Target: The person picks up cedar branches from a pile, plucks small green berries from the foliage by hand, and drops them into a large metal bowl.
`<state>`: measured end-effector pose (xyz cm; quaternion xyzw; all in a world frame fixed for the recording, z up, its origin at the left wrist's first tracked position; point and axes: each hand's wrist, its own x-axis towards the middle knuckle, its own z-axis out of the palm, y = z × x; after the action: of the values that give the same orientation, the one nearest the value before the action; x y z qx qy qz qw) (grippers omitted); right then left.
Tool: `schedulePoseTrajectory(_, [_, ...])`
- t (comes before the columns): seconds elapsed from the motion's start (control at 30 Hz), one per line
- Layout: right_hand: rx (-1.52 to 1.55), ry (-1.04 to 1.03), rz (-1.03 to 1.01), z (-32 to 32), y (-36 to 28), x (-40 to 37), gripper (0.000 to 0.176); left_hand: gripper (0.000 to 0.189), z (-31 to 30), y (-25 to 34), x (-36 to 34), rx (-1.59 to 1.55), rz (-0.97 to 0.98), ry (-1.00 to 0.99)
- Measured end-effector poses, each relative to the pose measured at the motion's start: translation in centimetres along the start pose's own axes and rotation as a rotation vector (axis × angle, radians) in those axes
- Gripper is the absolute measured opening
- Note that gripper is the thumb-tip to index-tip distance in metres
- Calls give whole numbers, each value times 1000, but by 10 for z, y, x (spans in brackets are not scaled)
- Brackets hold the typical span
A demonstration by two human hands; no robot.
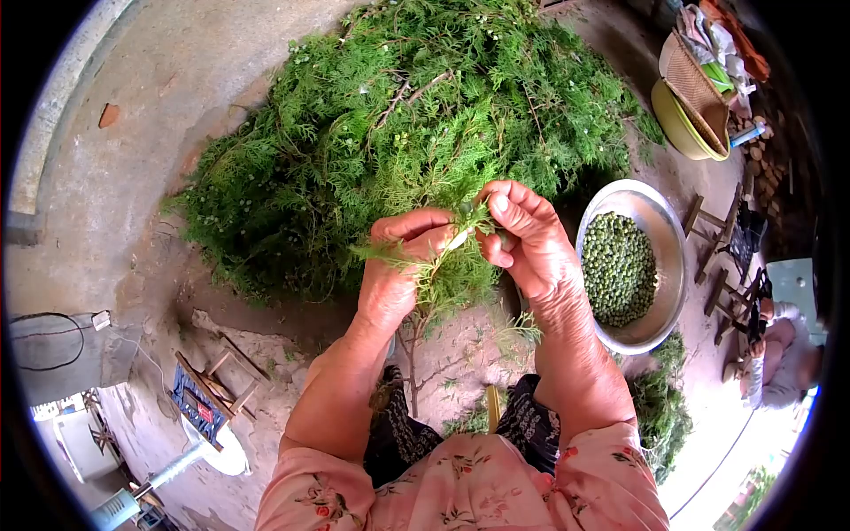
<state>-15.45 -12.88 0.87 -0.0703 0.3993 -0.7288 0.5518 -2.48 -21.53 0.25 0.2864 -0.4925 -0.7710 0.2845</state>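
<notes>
My left hand is closed around a leafy evergreen branch, likely a cypress kind, whose bare stem hangs down between my forearms. Thumb and fingers of my right hand are pinched together at the sprig's upper end; whether a small cone is between them I cannot make out. Behind both hands lies a large heap of cut evergreen branches with small pale-green cones on them. Beside my right forearm stands a wide metal basin, partly filled with small round green cones.
A yellow-green tub with a woven basket is at the upper right. Wooden stools stand right of the basin. A person sits at the far right. More cut branches lie below the basin. A wooden chair is at lower left.
</notes>
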Motion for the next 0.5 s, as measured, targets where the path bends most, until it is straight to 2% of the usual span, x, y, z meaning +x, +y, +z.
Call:
schedulePoseTrajectory(0.1, [11, -30, 3, -3, -4, 4, 15, 14, -7, 0, 0, 18, -62, -65])
schedulePoseTrajectory(0.17, [47, -34, 4, -6, -5, 4, 15, 14, -11, -3, 0, -18, -12, -104])
schedulePoseTrajectory(0.27, [-46, -4, -28, -4, -3, 1, 16, 17, -10, 2, 0, 36, -113, -133])
schedulePoseTrajectory(0.37, [-215, -26, 38, 6, -4, -5, 16, 19, -8, -1, 0, 66, -75, -141])
schedulePoseTrajectory(0.43, [-236, -16, 6, 5, 3, -4, 16, 22, -10, -8, 2, 0, 6, -178])
schedulePoseTrajectory(0.47, [-273, -5, -34, 3, 5, -2, 17, 26, -7, -5, 2, 153, 1, -131])
schedulePoseTrajectory(0.5, [-312, 6, -75, 3, 6, -2, 17, 26, -7, -7, 1, 153, -2, -131])
